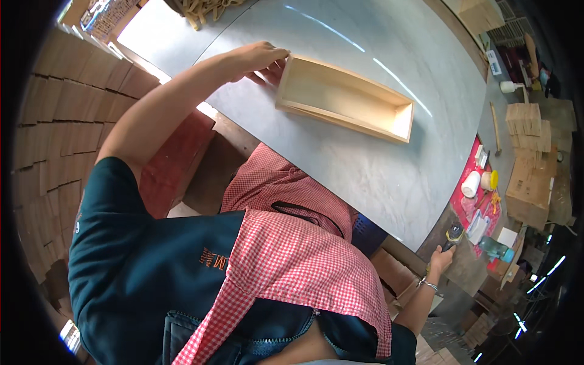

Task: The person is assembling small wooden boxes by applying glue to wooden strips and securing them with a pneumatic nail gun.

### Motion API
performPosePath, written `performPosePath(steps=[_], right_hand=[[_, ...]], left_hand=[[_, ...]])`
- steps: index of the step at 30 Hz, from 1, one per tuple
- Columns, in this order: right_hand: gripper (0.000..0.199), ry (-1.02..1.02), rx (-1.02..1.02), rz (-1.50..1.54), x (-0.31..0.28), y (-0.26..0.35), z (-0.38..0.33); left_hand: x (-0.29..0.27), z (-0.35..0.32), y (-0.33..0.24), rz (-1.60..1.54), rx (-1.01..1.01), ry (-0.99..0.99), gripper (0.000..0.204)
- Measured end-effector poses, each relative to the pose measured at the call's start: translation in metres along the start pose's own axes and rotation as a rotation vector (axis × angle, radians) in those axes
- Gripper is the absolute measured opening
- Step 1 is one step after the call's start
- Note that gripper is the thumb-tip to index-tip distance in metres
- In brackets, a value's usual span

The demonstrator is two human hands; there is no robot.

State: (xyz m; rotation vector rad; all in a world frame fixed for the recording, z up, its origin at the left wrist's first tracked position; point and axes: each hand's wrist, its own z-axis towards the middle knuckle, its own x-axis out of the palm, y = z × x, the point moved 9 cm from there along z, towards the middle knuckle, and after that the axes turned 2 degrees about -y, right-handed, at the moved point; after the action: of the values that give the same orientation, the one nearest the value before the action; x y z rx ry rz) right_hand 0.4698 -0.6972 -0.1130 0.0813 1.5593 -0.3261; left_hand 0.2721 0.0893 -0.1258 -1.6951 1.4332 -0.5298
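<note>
A long, shallow, open-topped wooden box (347,100) of pale bare wood lies on the grey marbled tabletop (365,182). My left hand (263,62) reaches across to its left end, fingers bent against the end wall and corner; part of the grip is hidden behind the wood. Off to the lower right, beyond the table corner, my right hand (441,260) is closed around a dark hand tool (453,234) with a rounded end. The tool is small in view, and its exact kind cannot be made out.
Stacked wooden boards (73,115) line the left side. At the right, a side surface holds a white bottle (470,184), a yellow-lidded jar (489,180), a teal bottle (496,249) and wood blocks (532,182). Tan strips (204,11) lie at the far table edge.
</note>
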Motion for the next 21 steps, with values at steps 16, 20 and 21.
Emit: performPosePath(steps=[16,20,21], right_hand=[[0.051,0.542,-0.394,1.245,-0.080,0.434,-0.042],[0.063,0.522,-0.487,0.956,-0.058,0.493,-0.034],[0.062,0.482,-0.497,0.765,-0.056,0.497,-0.036]], left_hand=[[0.002,0.017,0.001,-0.381,-0.178,-0.062,0.038],[0.006,0.030,0.011,-0.470,-0.218,0.048,0.035],[0.006,0.031,0.013,-0.503,-0.233,0.081,0.034]])
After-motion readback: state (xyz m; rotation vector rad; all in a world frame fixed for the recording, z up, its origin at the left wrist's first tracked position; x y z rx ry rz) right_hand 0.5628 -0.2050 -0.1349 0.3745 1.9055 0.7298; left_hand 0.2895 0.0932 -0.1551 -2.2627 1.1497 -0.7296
